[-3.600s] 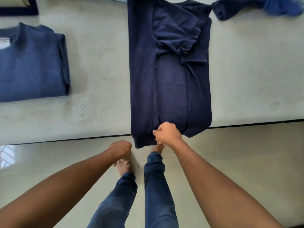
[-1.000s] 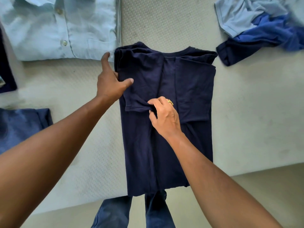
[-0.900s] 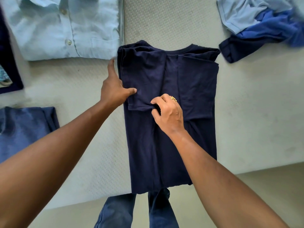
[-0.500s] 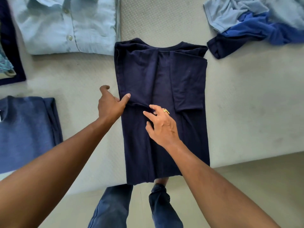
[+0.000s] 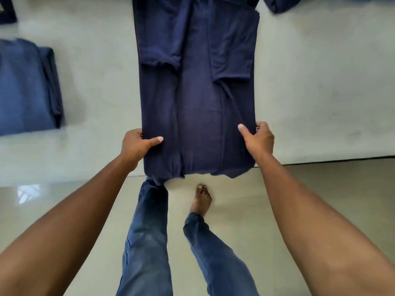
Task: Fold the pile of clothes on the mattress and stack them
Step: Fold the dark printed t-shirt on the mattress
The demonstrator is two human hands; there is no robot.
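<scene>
A navy T-shirt (image 5: 196, 92) lies lengthwise on the pale mattress (image 5: 320, 82), both sides and sleeves folded inward into a long strip. Its hem hangs slightly over the mattress's near edge. My left hand (image 5: 136, 146) pinches the strip's left edge near the hem, thumb on top. My right hand (image 5: 257, 139) pinches the right edge at the same height, thumb on top, fingers underneath. A folded medium-blue garment (image 5: 25, 86) lies on the mattress at the left.
A dark-blue cloth corner (image 5: 280, 4) shows at the top right, and a dark item (image 5: 7, 11) at the top left. Glossy floor tiles (image 5: 320, 189) run below the mattress edge, where my jeans-clad legs (image 5: 147, 242) and bare foot stand.
Both hands left the sleeve area and moved down to the shirt's lower edges, each now pinching one side. The view tilted down, so the light-blue shirt and the clothes pile left the frame.
</scene>
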